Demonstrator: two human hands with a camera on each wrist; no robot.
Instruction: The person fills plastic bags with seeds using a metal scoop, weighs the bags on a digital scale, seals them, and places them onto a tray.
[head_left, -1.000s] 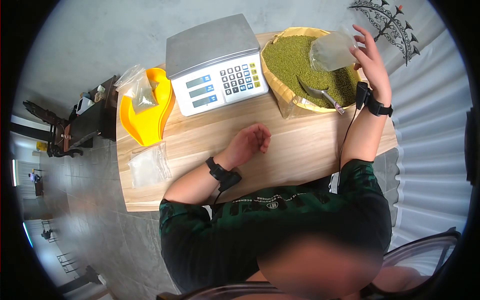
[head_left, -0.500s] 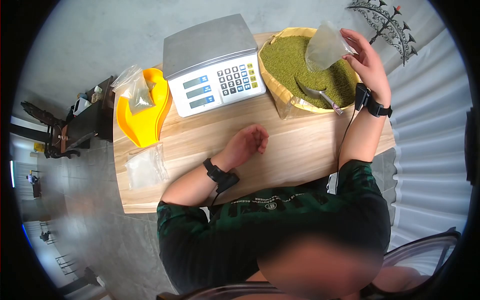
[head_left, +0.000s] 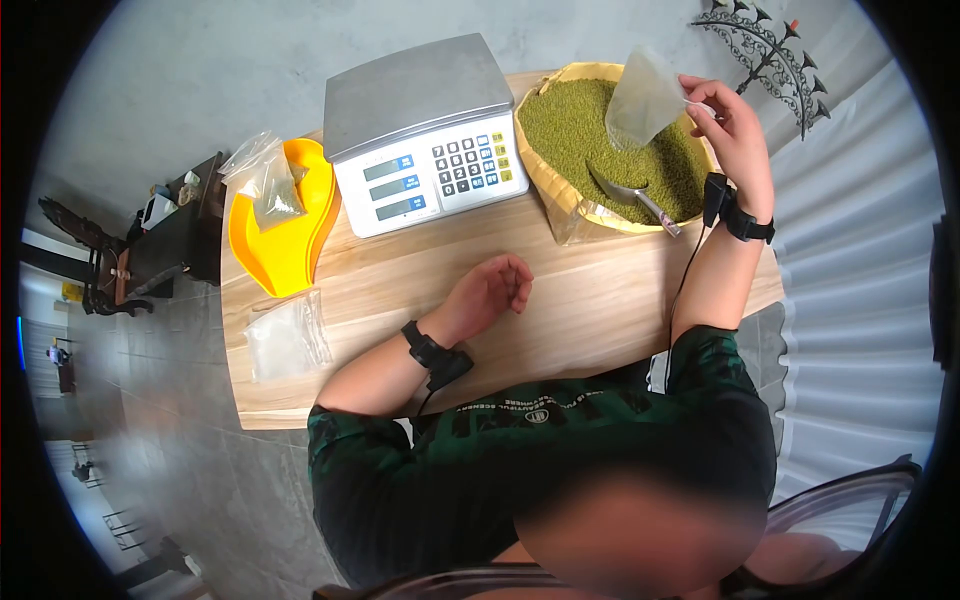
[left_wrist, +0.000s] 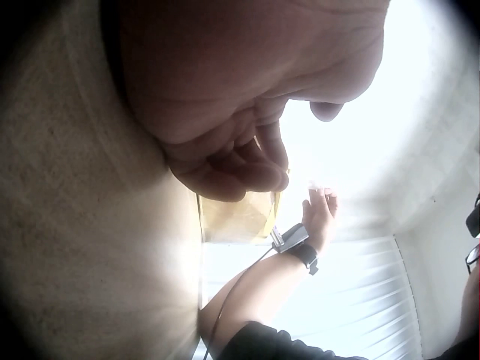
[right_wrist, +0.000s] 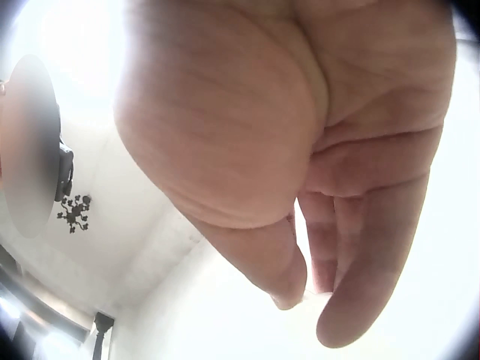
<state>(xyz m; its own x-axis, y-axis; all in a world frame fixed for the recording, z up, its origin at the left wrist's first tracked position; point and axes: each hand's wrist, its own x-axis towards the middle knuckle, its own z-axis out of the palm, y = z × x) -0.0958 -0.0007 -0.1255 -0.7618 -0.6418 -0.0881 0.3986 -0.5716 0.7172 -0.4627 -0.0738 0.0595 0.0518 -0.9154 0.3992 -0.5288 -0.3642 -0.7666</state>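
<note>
Over the open sack of green beans (head_left: 565, 115), the right hand (head_left: 738, 145) pinches the edge of a clear plastic bag (head_left: 643, 100) between thumb and fingers. The bag hangs tilted above the beans. A metal scoop (head_left: 630, 192) lies on the beans below it. On the wooden table, the left hand (head_left: 490, 297) rests with loosely curled fingers and holds nothing. Its curled fingers (left_wrist: 244, 169) fill much of the left wrist view. In the right wrist view the right hand (right_wrist: 300, 150) has thumb and fingertips close together; the bag cannot be made out there.
A digital scale (head_left: 425, 135) stands left of the sack. Farther left, a yellow tray (head_left: 270, 250) holds a zip bag (head_left: 275, 195) with some contents. Flat empty bags (head_left: 288, 338) lie on the table (head_left: 590, 310) near its left edge. A white curtain (head_left: 850, 300) hangs at the right.
The plastic bag has swung from lying slanted toward the right to hanging more upright, and has shifted slightly left. The right hand's fingers have drawn closer together. The left hand keeps its pose.
</note>
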